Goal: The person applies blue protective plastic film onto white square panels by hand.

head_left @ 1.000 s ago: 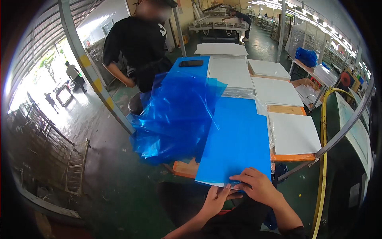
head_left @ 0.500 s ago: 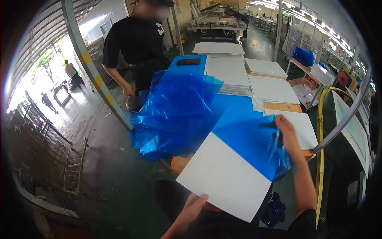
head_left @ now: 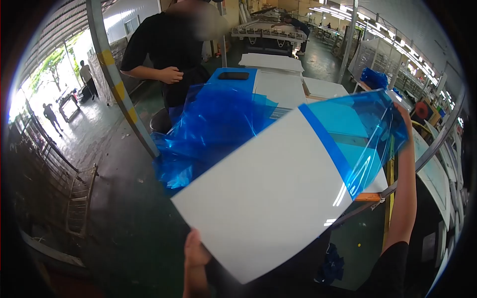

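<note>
A glossy white panel (head_left: pixel 258 193) is tilted up in front of me. My left hand (head_left: pixel 197 252) grips its lower left edge, thumb along the side. Blue transparent film (head_left: pixel 380 126) is peeled off most of the panel and stretches up to the right. Only a narrow blue strip (head_left: pixel 325 144) still lies along the panel's far right end. My right hand (head_left: pixel 401 119), raised at the right with the arm extended, is closed on the bunched end of the film; the film partly hides its fingers.
Crumpled blue film (head_left: pixel 218 119) is heaped at the table's left. Behind are stacks of white panels (head_left: pixel 280 89) and a blue-covered panel with a dark phone-like object (head_left: pixel 233 76). A person in black (head_left: pixel 166 59) stands across at left, near a metal post (head_left: pixel 117 82).
My right hand has pulled the film up and right, baring most of the panel. The panel has risen and tilted toward me. The person opposite has bent their arm to the waist.
</note>
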A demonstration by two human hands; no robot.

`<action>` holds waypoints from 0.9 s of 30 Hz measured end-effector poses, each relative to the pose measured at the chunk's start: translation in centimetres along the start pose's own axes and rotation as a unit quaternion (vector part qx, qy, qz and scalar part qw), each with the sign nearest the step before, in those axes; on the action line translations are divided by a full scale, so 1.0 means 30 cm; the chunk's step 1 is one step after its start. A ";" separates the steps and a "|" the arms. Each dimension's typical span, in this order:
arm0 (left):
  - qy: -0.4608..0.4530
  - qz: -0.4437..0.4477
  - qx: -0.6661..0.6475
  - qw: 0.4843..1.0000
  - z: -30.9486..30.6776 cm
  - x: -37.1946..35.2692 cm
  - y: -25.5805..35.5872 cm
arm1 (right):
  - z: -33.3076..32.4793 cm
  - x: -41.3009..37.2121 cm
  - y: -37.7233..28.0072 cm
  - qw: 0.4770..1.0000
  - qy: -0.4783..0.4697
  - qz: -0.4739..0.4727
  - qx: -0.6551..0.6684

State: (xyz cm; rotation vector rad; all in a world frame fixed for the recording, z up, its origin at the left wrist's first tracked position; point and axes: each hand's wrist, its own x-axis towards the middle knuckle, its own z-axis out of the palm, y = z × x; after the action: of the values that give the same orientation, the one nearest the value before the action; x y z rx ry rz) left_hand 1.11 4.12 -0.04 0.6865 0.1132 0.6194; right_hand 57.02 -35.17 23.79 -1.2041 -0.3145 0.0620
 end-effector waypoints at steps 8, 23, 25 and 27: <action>0.262 0.217 0.173 0.924 -0.236 -0.098 0.332 | 0.366 0.569 -0.199 0.948 -0.270 -0.070 -0.155; 0.399 0.332 0.780 0.349 -0.470 -0.753 0.474 | 1.881 0.041 0.163 0.531 -0.259 -0.580 -0.561; 0.409 0.382 0.619 0.550 -0.546 -0.805 0.475 | 1.876 -0.148 0.236 0.517 -0.279 -0.591 -0.553; 0.348 0.412 0.391 0.746 -0.610 -0.852 0.517 | 1.829 -0.343 0.322 0.516 -0.319 -0.569 -0.555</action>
State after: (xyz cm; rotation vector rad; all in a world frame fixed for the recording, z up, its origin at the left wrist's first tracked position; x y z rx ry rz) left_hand -32.86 9.13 -7.11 1.3039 0.8426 1.7355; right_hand 33.43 15.94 30.34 -1.9459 -2.0164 -1.0462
